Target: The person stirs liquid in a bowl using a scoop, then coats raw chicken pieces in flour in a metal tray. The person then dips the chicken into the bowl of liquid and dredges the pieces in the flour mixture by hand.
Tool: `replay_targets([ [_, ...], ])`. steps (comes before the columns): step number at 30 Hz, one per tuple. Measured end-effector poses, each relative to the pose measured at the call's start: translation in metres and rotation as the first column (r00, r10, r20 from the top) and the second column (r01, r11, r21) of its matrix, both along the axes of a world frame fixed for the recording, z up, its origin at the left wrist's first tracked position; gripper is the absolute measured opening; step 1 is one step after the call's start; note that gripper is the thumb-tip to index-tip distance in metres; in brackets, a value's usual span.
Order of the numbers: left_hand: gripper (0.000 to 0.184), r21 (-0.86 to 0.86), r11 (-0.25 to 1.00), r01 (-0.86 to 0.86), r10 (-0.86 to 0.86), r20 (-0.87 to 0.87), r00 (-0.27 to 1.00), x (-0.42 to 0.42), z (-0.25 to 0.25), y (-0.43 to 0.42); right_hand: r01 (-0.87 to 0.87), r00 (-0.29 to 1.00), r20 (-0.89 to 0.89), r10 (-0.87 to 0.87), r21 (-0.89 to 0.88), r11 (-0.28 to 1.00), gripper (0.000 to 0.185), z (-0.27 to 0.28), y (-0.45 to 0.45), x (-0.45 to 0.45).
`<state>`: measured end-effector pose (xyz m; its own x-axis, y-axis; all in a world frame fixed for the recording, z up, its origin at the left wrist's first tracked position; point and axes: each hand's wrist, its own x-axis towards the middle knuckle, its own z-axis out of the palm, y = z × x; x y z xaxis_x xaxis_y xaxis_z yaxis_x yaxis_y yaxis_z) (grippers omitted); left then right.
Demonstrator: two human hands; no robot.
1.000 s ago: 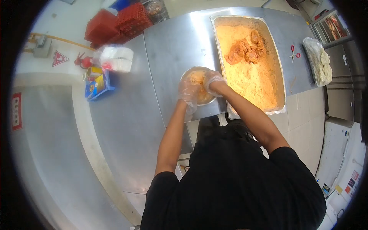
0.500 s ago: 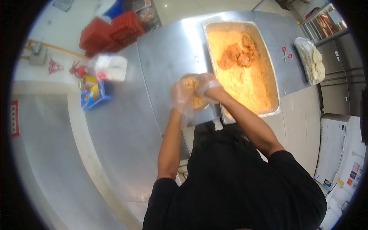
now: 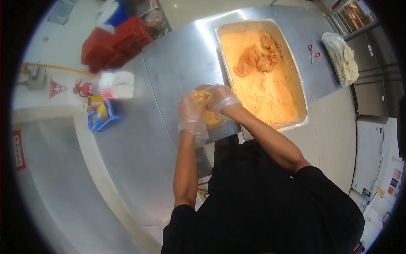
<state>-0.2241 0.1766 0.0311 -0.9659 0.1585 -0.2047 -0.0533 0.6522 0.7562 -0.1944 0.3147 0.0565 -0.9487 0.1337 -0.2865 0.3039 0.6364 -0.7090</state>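
Note:
A round metal bowl (image 3: 215, 123) with pale orange contents stands on the steel table, partly covered by my hands. My left hand (image 3: 192, 111), in a clear plastic glove, is closed on a battered orange piece (image 3: 200, 95) above the bowl. Close beside it, my gloved right hand (image 3: 221, 100) has its fingers curled at the same piece; what its fingertips grip is hidden. Right of the bowl lies a large metal tray (image 3: 303, 114) of orange powder (image 3: 270, 99), with several darker coated pieces (image 3: 259, 59) in its upper part.
Red-handled scissors (image 3: 312, 54) and a clear bag of pale pieces (image 3: 342, 59) lie right of the tray. At the left are a blue basket (image 3: 111, 119), a white plastic-wrapped pack (image 3: 117, 84) and, farther back, red crates (image 3: 127, 38).
Both hands have risen from inside the bowl, and an orange piece now shows at the left fingers. The whole view has shifted, with the table and tray farther left in the picture.

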Motion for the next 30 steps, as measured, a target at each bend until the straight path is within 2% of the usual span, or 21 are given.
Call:
replay_targets([
  [3,0.016,-0.05,0.996,0.08,-0.084,-0.076,0.994,-0.006,0.033,0.015,-0.002,0.999,-0.032,0.001,-0.006,1.0,0.028,0.004,0.019,-0.003],
  [6,0.018,-0.117,0.984,0.131,-0.137,-0.045,0.989,-0.012,0.072,0.057,0.09,0.994,-0.051,-0.101,-0.184,0.979,0.028,0.008,0.06,-0.005],
  [7,0.019,-0.082,0.982,0.169,-0.174,-0.065,0.983,-0.014,0.082,0.074,0.158,0.985,-0.043,-0.166,-0.15,0.976,0.027,0.024,0.076,-0.004],
  [9,0.021,-0.01,0.971,0.238,-0.238,-0.111,0.965,-0.025,0.09,0.111,0.27,0.942,-0.163,-0.293,-0.148,0.951,0.028,0.039,0.111,0.0],
  [12,0.021,-0.03,0.868,0.495,-0.457,-0.434,0.776,-0.051,0.072,0.158,0.309,0.951,-0.023,-0.309,0.03,0.951,0.019,0.089,0.16,-0.002],
  [15,0.03,-0.443,0.85,0.286,-0.473,-0.401,0.785,-0.048,0.073,0.206,0.167,0.968,-0.238,-0.081,0.368,0.915,0.02,0.027,0.214,-0.017],
  [18,0.031,-0.5,0.802,0.325,-0.495,-0.253,0.831,-0.038,0.05,0.224,-0.086,0.996,0.056,0.066,0.641,0.762,0.026,-0.018,0.25,-0.008],
  [20,0.029,-0.555,0.696,0.457,-0.585,-0.069,0.808,-0.019,0.03,0.224,-0.324,0.898,0.431,0.088,0.515,0.794,0.024,-0.036,0.254,-0.004],
  [22,0.028,-0.517,0.606,0.605,-0.708,-0.004,0.706,0.014,-0.015,0.209,-0.414,0.903,0.292,0.314,0.399,0.818,0.019,-0.081,0.264,0.019],
  [25,0.036,-0.458,0.463,0.758,-0.74,0.271,0.616,0.067,-0.095,0.186,-0.45,0.888,0.177,0.424,0.521,0.725,0.014,-0.123,0.26,0.034],
  [26,0.04,-0.418,0.405,0.813,-0.739,0.374,0.56,0.082,-0.108,0.181,-0.46,0.885,0.232,0.404,0.574,0.677,0.013,-0.12,0.258,0.031],
  [28,0.046,-0.427,0.518,0.741,-0.757,0.174,0.629,0.111,-0.122,0.174,-0.49,0.871,0.338,0.358,0.658,0.571,0.01,-0.113,0.247,0.023],
  [29,0.05,-0.423,0.575,0.7,-0.751,0.068,0.657,0.121,-0.128,0.173,-0.454,0.885,0.245,0.396,0.641,0.619,0.01,-0.125,0.248,0.023],
  [30,0.051,-0.391,0.606,0.693,-0.718,0.105,0.688,0.126,-0.128,0.175,-0.419,0.893,0.147,0.425,0.616,0.668,0.009,-0.148,0.252,0.024],
])
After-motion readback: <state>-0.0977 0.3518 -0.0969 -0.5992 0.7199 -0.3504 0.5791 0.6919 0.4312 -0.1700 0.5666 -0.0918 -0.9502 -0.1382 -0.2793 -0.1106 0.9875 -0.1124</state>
